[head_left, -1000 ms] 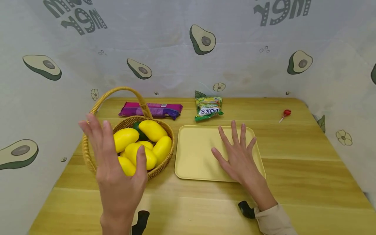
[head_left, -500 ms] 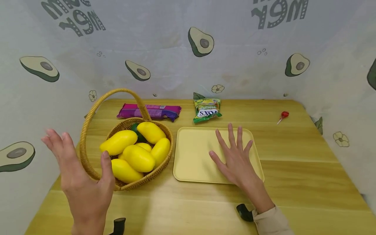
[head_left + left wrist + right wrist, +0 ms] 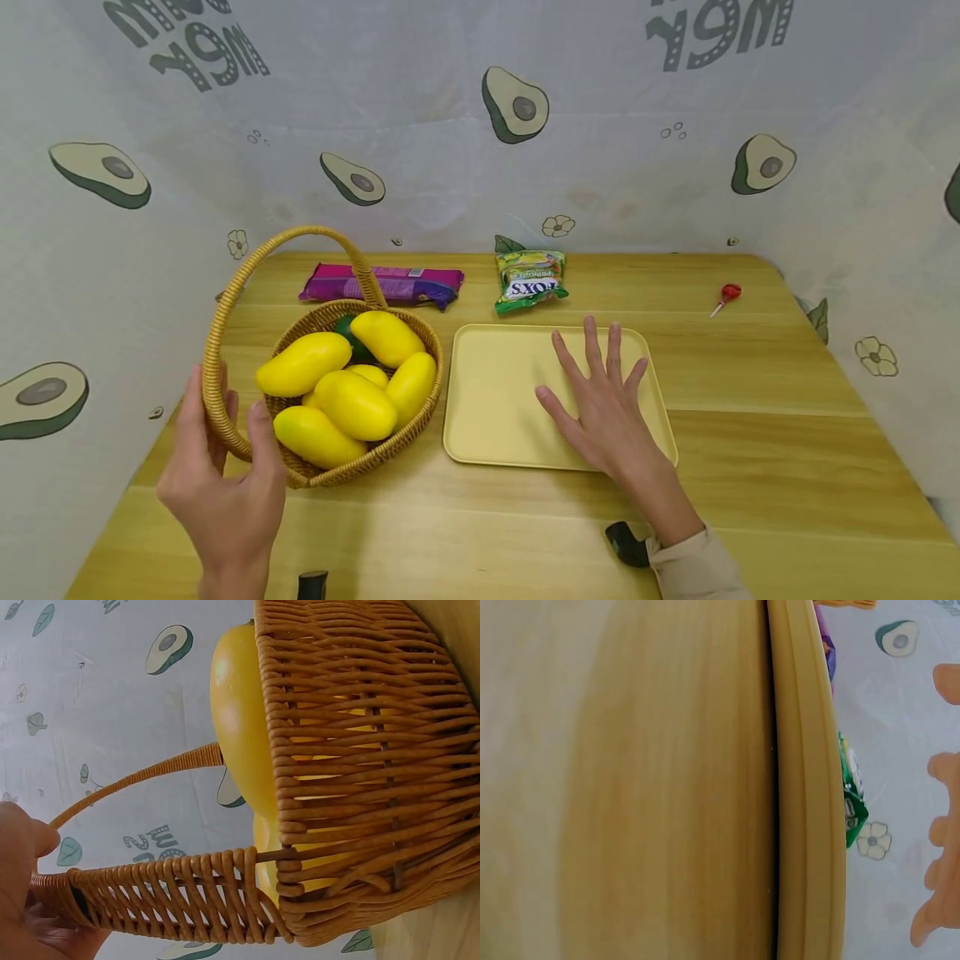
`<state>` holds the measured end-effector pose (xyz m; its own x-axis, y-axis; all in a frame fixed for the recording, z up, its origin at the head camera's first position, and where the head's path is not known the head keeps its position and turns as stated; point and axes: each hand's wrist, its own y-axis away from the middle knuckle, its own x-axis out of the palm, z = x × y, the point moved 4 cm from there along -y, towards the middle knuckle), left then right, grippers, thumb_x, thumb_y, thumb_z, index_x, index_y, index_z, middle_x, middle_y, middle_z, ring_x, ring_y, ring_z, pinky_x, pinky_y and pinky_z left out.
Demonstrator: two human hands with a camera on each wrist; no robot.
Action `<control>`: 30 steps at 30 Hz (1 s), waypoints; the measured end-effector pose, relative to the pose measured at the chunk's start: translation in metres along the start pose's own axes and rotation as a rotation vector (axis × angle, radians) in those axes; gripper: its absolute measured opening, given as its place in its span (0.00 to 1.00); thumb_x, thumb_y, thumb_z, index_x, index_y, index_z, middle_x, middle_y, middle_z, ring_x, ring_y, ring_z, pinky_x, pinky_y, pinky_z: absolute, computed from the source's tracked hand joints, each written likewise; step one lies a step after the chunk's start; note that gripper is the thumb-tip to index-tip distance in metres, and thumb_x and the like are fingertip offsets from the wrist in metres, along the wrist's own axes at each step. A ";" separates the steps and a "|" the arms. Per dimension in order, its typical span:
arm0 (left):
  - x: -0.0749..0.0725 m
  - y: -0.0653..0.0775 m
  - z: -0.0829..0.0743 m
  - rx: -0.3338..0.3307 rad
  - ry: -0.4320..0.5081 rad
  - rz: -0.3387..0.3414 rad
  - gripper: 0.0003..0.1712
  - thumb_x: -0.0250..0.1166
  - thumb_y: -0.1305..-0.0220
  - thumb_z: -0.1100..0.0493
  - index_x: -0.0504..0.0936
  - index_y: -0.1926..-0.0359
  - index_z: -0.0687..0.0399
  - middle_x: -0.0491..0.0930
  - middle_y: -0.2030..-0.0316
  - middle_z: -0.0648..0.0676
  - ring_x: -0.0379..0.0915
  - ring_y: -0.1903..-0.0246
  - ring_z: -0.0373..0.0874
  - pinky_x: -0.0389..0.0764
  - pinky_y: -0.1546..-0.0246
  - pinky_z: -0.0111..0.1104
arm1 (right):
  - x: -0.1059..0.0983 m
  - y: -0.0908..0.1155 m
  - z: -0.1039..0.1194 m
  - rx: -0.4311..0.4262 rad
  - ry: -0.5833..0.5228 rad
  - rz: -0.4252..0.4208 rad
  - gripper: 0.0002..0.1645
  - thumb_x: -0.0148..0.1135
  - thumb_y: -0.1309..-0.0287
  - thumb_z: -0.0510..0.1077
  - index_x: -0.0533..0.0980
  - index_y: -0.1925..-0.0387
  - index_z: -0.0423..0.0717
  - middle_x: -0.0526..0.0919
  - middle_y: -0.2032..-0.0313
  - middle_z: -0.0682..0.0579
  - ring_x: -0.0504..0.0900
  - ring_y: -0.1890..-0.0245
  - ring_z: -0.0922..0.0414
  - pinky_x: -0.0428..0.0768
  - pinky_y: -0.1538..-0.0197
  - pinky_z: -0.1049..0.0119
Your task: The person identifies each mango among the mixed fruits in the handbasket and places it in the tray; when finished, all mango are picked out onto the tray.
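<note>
A wicker basket (image 3: 375, 457) with a tall arched handle (image 3: 213, 350) stands at the left. Several yellow mangoes (image 3: 354, 405) and a dark green fruit (image 3: 352, 335), partly hidden, lie in it. My left hand (image 3: 225, 500) has its fingers round the near-left side of the handle, thumb on the inner side. In the left wrist view the handle (image 3: 172, 896) runs into my hand (image 3: 22, 877). My right hand (image 3: 603, 412) is spread over the right part of a pale yellow tray (image 3: 487, 392), fingers straight; whether it touches the tray cannot be told.
Behind the basket lies a purple snack packet (image 3: 412, 285). A green FOX'S bag (image 3: 531, 281) sits behind the tray, and a red lollipop (image 3: 729, 293) at the far right. Avocado-print cloth (image 3: 435, 100) encloses the wooden table (image 3: 750, 483) at back and sides.
My left hand moved left from in front of the basket, then its fingers closed in round the handle. The right hand stays over the tray; the basket stands in place.
</note>
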<state>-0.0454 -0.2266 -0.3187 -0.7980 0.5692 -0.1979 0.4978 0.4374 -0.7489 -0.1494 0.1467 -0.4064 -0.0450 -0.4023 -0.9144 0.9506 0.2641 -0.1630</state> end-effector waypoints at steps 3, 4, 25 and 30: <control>0.000 0.000 -0.002 -0.017 0.076 -0.030 0.29 0.66 0.32 0.74 0.81 0.30 0.64 0.84 0.39 0.68 0.84 0.38 0.41 0.84 0.41 0.23 | 0.000 0.000 0.000 -0.006 -0.004 -0.004 0.45 0.53 0.20 0.63 0.54 0.13 0.53 0.33 0.13 0.37 0.24 0.16 0.32 0.36 0.29 0.08; 0.000 0.000 -0.004 -0.013 0.089 -0.040 0.27 0.65 0.32 0.75 0.82 0.32 0.65 0.85 0.41 0.69 0.85 0.39 0.41 0.84 0.42 0.23 | 0.000 0.000 0.001 -0.008 -0.004 -0.005 0.45 0.53 0.20 0.63 0.54 0.13 0.53 0.33 0.13 0.37 0.25 0.16 0.32 0.37 0.29 0.08; -0.014 0.018 0.005 -0.046 0.159 -0.031 0.33 0.67 0.37 0.82 0.80 0.31 0.65 0.83 0.41 0.72 0.87 0.45 0.34 0.86 0.47 0.23 | -0.018 -0.017 0.028 -0.300 -0.308 -0.092 0.49 0.73 0.29 0.48 0.60 0.16 0.42 0.67 0.20 0.39 0.70 0.23 0.39 0.74 0.25 0.35; -0.013 0.025 0.007 -0.071 0.151 -0.024 0.38 0.67 0.38 0.85 0.78 0.29 0.62 0.82 0.40 0.72 0.87 0.44 0.36 0.86 0.47 0.23 | -0.038 -0.030 0.047 -0.470 -0.399 -0.140 0.44 0.83 0.42 0.40 0.75 0.27 0.36 0.83 0.33 0.40 0.84 0.35 0.43 0.85 0.34 0.44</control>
<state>-0.0249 -0.2278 -0.3387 -0.7524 0.6539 -0.0797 0.5065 0.4970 -0.7046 -0.1620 0.1133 -0.3494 0.0452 -0.7332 -0.6786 0.7034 0.5057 -0.4995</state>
